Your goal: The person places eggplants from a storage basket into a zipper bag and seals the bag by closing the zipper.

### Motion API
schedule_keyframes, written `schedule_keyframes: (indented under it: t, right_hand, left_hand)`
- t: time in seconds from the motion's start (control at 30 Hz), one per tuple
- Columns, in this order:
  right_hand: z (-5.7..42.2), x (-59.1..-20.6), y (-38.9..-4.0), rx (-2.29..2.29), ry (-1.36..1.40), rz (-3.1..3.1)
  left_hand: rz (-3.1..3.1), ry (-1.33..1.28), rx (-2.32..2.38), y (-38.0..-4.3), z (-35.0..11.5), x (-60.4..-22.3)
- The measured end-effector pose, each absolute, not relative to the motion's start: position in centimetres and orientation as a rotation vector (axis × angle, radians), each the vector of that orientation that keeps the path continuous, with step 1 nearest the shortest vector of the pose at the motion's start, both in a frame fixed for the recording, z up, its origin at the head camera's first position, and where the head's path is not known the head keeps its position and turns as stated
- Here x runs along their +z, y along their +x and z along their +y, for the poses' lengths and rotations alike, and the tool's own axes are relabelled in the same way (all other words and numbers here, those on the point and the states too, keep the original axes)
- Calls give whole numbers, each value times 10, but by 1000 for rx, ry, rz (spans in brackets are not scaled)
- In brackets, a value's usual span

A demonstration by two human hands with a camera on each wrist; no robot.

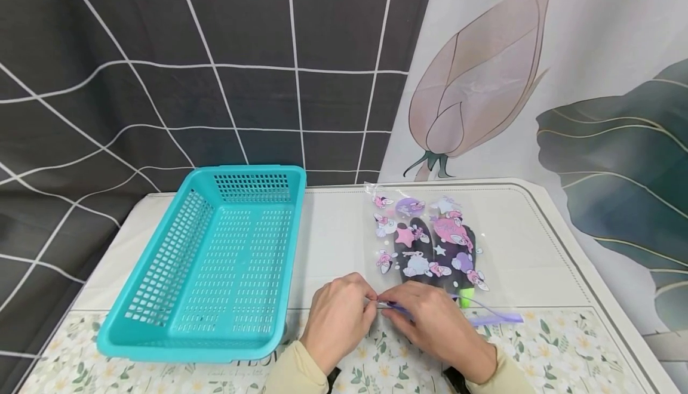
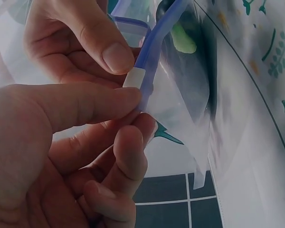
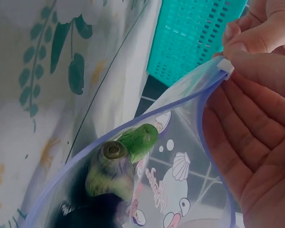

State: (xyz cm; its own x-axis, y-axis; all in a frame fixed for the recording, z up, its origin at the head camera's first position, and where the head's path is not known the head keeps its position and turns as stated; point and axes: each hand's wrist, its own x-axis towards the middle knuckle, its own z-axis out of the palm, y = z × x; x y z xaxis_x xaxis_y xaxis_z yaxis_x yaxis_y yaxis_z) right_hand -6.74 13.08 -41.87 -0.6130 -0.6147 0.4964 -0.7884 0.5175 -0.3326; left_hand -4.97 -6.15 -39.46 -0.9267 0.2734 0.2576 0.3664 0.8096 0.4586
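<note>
A clear zip bag (image 1: 384,236) printed with pink and purple cartoon figures lies flat on the table, its purple zip strip (image 1: 497,319) toward me. Inside it are dark, elongated items (image 1: 414,245), and bright green ends (image 3: 140,141) show through the parted mouth in the right wrist view. My left hand (image 1: 341,316) pinches the bag's left corner between thumb and fingers. Right beside it, my right hand (image 1: 435,319) pinches the strip at the small white slider (image 3: 225,67). Both hands' fingertips nearly meet there.
A turquoise plastic basket (image 1: 292,262) with perforated sides stands on the left of the table, close to my left hand. Under the hands lies a floral mat (image 1: 559,346). Behind the table hang a dark grid-patterned cloth (image 1: 344,101) and a pale flower-printed curtain (image 1: 580,42).
</note>
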Motion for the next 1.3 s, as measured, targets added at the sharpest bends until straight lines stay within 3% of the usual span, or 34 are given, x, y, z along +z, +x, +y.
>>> schedule_keyframes:
  t: [1.3]
  right_hand:
    - [136, -419, -73, 887, 1240, -2328]
  left_hand:
    - [-2744, -582, -830, -51, -61, -398]
